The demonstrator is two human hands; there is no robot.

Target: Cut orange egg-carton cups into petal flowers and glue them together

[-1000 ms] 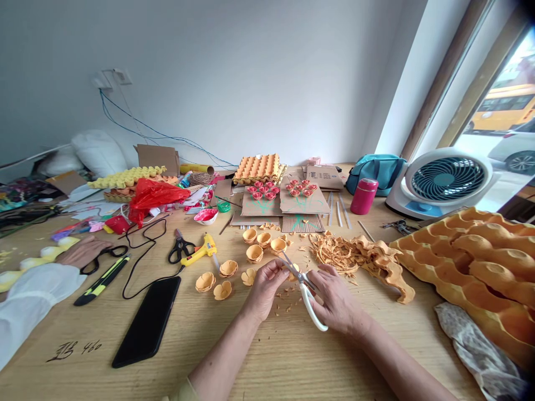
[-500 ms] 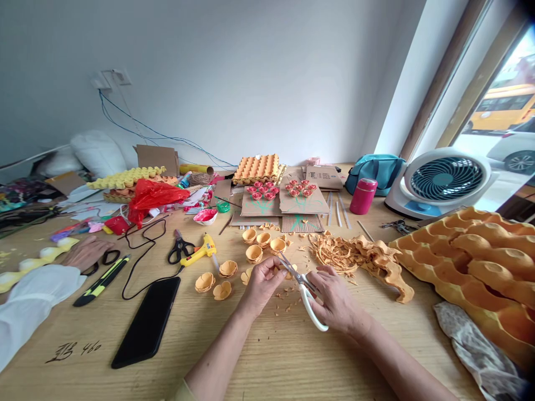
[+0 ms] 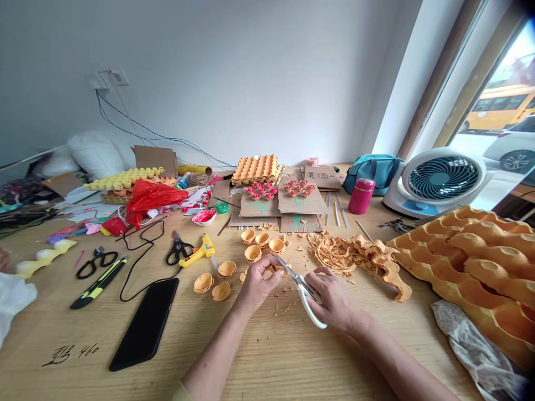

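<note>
My right hand (image 3: 334,298) is closed around white-handled scissors (image 3: 310,309), whose blades point up and left to the fingertips of my left hand (image 3: 261,283). Those fingers are pinched on a small orange egg-carton piece (image 3: 287,271), mostly hidden by the fingers and blades. Small orange scraps (image 3: 284,301) are scattered beneath. Around my left hand stand several petal-edged cups cut from egg carton, among them one cup (image 3: 221,291) at left and another cup (image 3: 253,254) just behind. A pile of orange trimmings (image 3: 334,253) lies beyond my right hand.
Left lie a phone (image 3: 144,326), utility knife (image 3: 98,284), black scissors (image 3: 97,262) and yellow glue gun (image 3: 198,252). Egg trays (image 3: 468,267) and a fan (image 3: 438,181) stand right. Cardboard with red flowers (image 3: 261,206) is behind. Another person's white sleeve (image 3: 14,303) shows at left.
The other person's hand and sleeve have drawn back to the left, uncovering black scissors. My hands stay at nearly the same place, with the scissor blades still by my left fingertips.
</note>
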